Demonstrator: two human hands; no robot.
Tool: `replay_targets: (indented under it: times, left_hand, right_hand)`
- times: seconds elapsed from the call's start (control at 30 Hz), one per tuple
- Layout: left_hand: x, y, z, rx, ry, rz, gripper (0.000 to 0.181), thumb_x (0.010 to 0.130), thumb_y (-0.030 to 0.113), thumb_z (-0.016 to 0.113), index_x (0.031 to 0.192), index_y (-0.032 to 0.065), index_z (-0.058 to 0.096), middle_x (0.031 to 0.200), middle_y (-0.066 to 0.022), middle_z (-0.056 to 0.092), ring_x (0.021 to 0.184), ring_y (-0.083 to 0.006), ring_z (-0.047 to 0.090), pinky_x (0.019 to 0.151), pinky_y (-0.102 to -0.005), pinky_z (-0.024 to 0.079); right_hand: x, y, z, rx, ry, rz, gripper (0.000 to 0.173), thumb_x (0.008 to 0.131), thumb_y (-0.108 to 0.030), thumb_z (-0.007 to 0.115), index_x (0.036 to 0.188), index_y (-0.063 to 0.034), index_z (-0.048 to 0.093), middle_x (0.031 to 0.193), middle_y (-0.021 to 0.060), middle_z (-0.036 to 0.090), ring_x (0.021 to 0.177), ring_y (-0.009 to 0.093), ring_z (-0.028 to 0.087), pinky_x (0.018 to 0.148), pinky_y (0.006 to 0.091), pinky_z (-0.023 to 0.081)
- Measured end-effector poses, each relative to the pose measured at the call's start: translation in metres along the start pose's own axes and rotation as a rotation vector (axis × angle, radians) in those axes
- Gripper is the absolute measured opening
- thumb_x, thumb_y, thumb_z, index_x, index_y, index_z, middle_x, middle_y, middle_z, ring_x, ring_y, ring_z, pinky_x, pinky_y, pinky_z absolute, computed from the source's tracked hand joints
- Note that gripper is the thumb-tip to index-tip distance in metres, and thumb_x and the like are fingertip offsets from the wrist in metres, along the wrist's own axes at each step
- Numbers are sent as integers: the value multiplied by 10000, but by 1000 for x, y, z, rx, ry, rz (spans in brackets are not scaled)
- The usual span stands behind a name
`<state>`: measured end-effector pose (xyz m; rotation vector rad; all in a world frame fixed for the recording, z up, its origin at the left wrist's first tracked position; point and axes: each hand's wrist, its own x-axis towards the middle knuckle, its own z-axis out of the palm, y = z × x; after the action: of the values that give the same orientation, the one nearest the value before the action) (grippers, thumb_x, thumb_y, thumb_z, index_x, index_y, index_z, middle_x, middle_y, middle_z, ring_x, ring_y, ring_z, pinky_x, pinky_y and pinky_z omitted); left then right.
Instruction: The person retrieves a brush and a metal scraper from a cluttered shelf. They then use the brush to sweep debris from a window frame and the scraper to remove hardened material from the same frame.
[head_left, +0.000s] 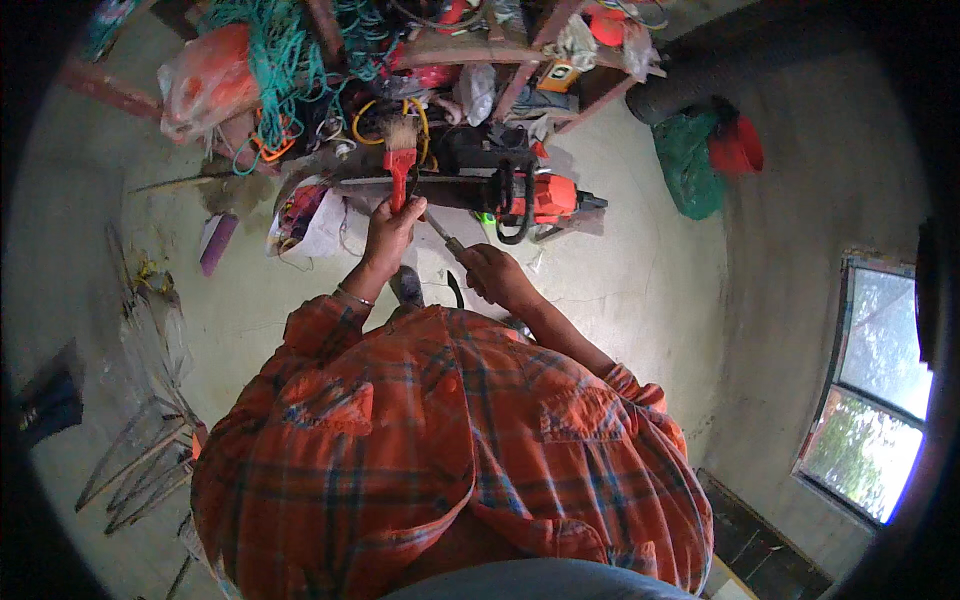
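Observation:
My left hand (390, 231) grips a paintbrush with a red handle (400, 169), its pale bristles (402, 135) pointing away from me. In my right hand (495, 276) is a thin metal tool with a greyish handle (453, 244). Its narrow shaft slants toward my left hand, and I cannot tell whether its tip touches anything. Beyond both hands, an orange and black chainsaw (551, 196) rests on the floor with its bar (457, 189) extending left behind the brush. A dark curved object (454, 289) lies low between my forearms.
Wooden shelving (472, 55) at the back holds bags, cables and tangled green rope (277, 67). A white sack of odds and ends (315, 221) and a purple box (218, 244) sit on the floor at left. Metal frames (146, 465) lean nearby; a green bag (688, 165) is at right.

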<state>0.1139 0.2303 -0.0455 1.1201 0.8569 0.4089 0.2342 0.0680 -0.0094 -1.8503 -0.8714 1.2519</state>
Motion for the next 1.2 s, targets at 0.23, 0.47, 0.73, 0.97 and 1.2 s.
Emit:
replay_targets:
  times: [0.23,0.47,0.73,0.97,1.2]
  left_hand:
    - [7,-43,109,-248,-166,-220,161,797,245,623,821,100,558,659,5,552,375,-55,321,348,-217,213]
    - [-30,-95,246,-241,-246,-393,138,792,246,624,826,127,562,679,7,574,371,-47,279,352,-211,181]
    - [-62,-114,392,-5,-455,-441,148,811,258,611,816,116,568,716,-23,602,382,-41,309,352,-213,222]
    - [-81,-149,524,89,-714,-544,184,818,261,605,804,92,536,718,-38,584,379,-56,307,358,-230,239]
    - [-58,-181,622,122,-880,-599,159,820,228,607,846,100,515,717,-40,585,379,-42,329,342,-201,255]
  right_hand:
    - [-89,61,-81,305,219,68,347,865,-235,548,1103,17,523,712,40,554,648,93,496,566,233,398]
    - [-187,149,-178,584,319,92,279,867,-191,545,1092,-27,534,685,20,534,563,57,442,467,199,328]
    - [-296,212,-268,1183,414,-55,302,859,-197,541,1107,-29,502,685,13,473,491,55,361,417,193,281]
    - [-364,260,-320,1117,765,-242,332,876,-335,513,1056,-57,500,623,5,444,481,75,375,391,212,277]
    - [-388,288,-380,854,1023,-17,320,873,-342,521,912,-25,542,559,24,463,431,74,394,374,219,310]
